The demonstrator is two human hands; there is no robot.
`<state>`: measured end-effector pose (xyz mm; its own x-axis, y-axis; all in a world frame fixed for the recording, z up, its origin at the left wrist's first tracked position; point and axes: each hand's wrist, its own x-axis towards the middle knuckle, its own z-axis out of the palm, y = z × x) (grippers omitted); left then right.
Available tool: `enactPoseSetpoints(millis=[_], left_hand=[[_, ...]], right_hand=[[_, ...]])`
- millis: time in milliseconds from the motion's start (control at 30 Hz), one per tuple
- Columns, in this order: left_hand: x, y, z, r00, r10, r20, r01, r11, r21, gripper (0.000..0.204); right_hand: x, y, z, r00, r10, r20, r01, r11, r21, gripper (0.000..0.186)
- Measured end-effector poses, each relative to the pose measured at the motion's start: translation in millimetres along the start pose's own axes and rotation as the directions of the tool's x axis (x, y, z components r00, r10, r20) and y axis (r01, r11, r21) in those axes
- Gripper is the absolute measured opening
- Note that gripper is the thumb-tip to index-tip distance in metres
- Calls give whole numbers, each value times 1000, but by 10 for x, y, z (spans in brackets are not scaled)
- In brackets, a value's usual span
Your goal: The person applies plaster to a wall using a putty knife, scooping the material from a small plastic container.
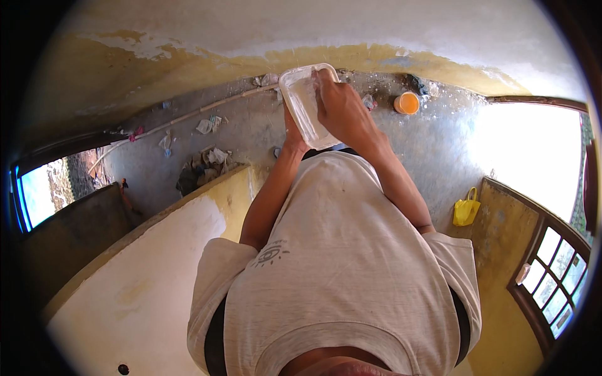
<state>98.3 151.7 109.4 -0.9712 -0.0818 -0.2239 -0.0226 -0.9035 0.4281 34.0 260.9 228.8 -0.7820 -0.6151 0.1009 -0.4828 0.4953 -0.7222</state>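
Observation:
A white rectangular tray (295,94), smeared inside with a pale substance, is held out in front of my chest at the upper middle. My left hand (293,130) grips it from the left side and underneath, with most fingers hidden behind it. My right hand (340,106) reaches over the tray's right part with curled fingers at its inner surface; what they hold, if anything, is hidden.
An orange-filled bucket (406,103) stands on the stained floor (439,144) beyond my right arm. A long pole (207,108), scattered rags (213,160) and scraps lie leftward. Low walls (182,207) flank me; a yellow bag (465,212) and gridded window (555,282) are at right.

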Motion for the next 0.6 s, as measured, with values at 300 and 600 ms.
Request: enactPoseSetpoints(millis=[300, 600], left_hand=[[-34, -16, -149, 995, 44, 87, -29, 987, -160, 59], [-86, -23, -110, 999, 49, 20, -47, 992, -114, 60]], right_hand=[[-79, 32, 128, 1000, 9, 11, -10, 1000, 12, 44], [-154, -103, 75, 1000, 20, 13, -20, 1000, 0, 39]])
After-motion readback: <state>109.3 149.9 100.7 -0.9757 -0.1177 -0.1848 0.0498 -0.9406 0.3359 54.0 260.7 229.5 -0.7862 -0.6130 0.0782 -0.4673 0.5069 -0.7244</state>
